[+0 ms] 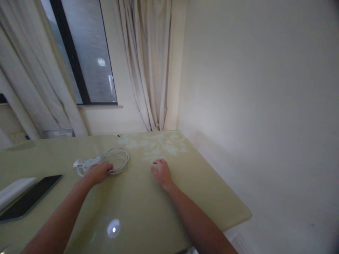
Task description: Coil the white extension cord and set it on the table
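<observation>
A white power strip [91, 162] lies towards the left of the table, its white cable [124, 160] looped in a loose coil on its right. My left hand [99, 173] is closed on the near side of the coil, just in front of the strip. Some of its fingertips are hidden behind the hand and cable. To the right, apart from the cable, my right hand [162, 173] is over the table with its fingers apart and nothing in them.
The pale green table [137, 208] has a white floral pattern near its far edge. At the left lie a dark flat tablet-like thing [31, 197] and a white long object [17, 190]. Beyond stand curtains [150, 63] and a window; a wall [251, 106] borders the right.
</observation>
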A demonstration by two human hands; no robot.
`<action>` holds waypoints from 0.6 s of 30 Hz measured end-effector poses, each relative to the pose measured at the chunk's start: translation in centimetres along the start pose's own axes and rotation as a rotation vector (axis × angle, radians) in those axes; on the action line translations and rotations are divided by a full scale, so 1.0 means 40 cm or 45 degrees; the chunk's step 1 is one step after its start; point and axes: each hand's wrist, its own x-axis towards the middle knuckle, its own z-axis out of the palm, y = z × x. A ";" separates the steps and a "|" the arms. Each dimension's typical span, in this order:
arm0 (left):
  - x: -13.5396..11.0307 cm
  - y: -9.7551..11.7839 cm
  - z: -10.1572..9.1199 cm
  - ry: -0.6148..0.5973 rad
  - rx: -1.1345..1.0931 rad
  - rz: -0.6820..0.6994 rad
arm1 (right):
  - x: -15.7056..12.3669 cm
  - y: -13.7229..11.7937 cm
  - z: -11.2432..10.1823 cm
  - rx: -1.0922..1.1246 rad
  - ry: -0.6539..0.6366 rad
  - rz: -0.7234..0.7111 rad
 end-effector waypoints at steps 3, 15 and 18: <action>-0.016 0.051 0.039 -0.145 0.170 0.000 | -0.004 -0.030 0.013 -0.153 -0.133 -0.207; -0.098 0.278 0.222 -0.143 0.346 0.138 | 0.052 -0.038 0.032 -0.482 -0.164 -0.302; -0.100 0.250 0.196 -0.059 0.388 0.071 | 0.039 -0.025 0.028 -0.465 -0.151 -0.257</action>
